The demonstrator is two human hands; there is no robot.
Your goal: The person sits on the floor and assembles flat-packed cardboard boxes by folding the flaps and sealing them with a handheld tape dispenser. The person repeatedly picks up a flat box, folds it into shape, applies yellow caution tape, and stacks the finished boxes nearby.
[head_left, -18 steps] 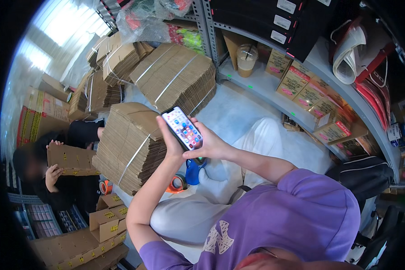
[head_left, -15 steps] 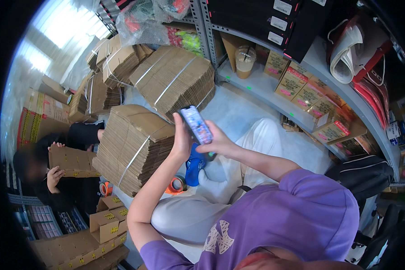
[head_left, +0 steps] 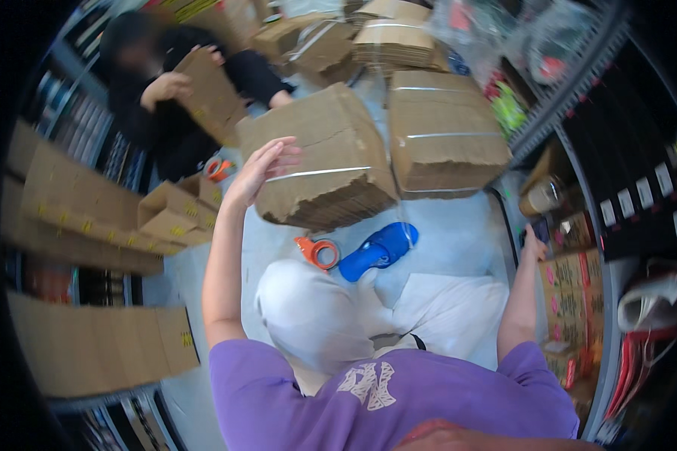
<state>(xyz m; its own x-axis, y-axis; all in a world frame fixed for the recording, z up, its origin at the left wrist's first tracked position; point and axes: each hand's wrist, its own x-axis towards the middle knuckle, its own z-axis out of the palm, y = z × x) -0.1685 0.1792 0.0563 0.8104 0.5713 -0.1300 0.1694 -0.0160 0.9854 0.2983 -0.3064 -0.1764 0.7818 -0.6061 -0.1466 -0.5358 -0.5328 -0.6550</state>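
Observation:
My left hand (head_left: 267, 169) is raised with its fingers stretched out, in front of a strapped bundle of flattened cardboard boxes (head_left: 320, 143); nothing is in it, and I cannot tell whether it touches the cardboard. At the far right, my right hand (head_left: 532, 246) grips a dark smartphone (head_left: 539, 228) at the low shelf, beside a clear iced-drink cup (head_left: 542, 197). A second strapped cardboard bundle (head_left: 447, 139) stands right of the first. On the floor in front of them are an orange tape dispenser (head_left: 320, 252) and a blue slipper (head_left: 378, 251).
A person in black (head_left: 154, 105) sits at the upper left, holding a cardboard box (head_left: 207, 94), with another orange tape dispenser (head_left: 218, 170) nearby. Open cartons (head_left: 174, 210) line the left. Printed boxes (head_left: 574, 289) fill the right shelf. More bundles (head_left: 395, 43) stand behind.
My hands have come apart: the right has carried the smartphone right to the shelf, while the left has let go of it and moved left. The view has swung round.

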